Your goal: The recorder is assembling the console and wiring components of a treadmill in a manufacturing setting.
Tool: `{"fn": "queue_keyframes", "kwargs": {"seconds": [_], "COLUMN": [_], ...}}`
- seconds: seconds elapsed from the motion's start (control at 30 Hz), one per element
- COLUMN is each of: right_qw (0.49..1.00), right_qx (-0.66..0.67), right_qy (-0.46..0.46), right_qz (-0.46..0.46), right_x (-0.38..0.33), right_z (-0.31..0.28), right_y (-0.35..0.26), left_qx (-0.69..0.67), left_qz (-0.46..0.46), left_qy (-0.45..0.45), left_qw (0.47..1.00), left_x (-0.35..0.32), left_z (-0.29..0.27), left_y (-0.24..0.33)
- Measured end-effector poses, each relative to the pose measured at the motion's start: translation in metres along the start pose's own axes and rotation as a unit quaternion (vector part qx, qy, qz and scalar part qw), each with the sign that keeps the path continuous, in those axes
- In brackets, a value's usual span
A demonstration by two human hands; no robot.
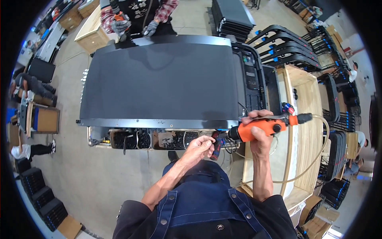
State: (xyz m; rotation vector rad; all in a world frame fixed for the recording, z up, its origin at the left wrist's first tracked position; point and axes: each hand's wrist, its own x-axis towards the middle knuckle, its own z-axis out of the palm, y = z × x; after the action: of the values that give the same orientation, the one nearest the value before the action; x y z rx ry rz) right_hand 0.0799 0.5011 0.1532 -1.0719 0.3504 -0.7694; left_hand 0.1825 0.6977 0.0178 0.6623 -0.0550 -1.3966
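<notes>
Both bare forearms rise from the lower edge over a blue apron (199, 199). Bent inward, the left hand (197, 147) pinches its fingertips together beside the tray of dark screws (159, 139); what it holds is too small to tell. Wrapped tight, the right hand (260, 133) grips an orange power screwdriver (258, 129) lying level, tip toward the near edge of the big black panel (159, 83). Wooden crates (304, 131) stand right.
</notes>
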Motion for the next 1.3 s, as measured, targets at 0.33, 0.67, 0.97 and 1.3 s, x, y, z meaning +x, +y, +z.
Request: {"fn": "queue_keyframes", "kwargs": {"seconds": [0.33, 0.67, 0.97, 1.3], "right_qw": [0.988, 0.99, 0.997, 0.958], "right_qx": [0.144, 0.093, -0.04, -0.259], "right_qy": [0.047, 0.107, 0.037, -0.12], "right_qz": [0.016, 0.013, -0.054, -0.04], "right_x": [-0.014, -0.03, -0.028, 0.004], "right_z": [0.005, 0.049, 0.122, 0.191], "right_y": [0.028, 0.051, 0.088, 0.128], "left_qx": [-0.122, 0.122, -0.233, -0.297], "left_qz": [0.049, 0.144, -0.023, -0.051], "left_qy": [0.042, 0.116, 0.031, 0.06], "left_qw": [0.99, 0.975, 0.972, 0.952], "left_x": [-0.022, -0.049, -0.038, -0.031], "left_z": [0.003, -0.019, -0.076, -0.1], "left_y": [0.0, 0.032, 0.061, 0.071]}}
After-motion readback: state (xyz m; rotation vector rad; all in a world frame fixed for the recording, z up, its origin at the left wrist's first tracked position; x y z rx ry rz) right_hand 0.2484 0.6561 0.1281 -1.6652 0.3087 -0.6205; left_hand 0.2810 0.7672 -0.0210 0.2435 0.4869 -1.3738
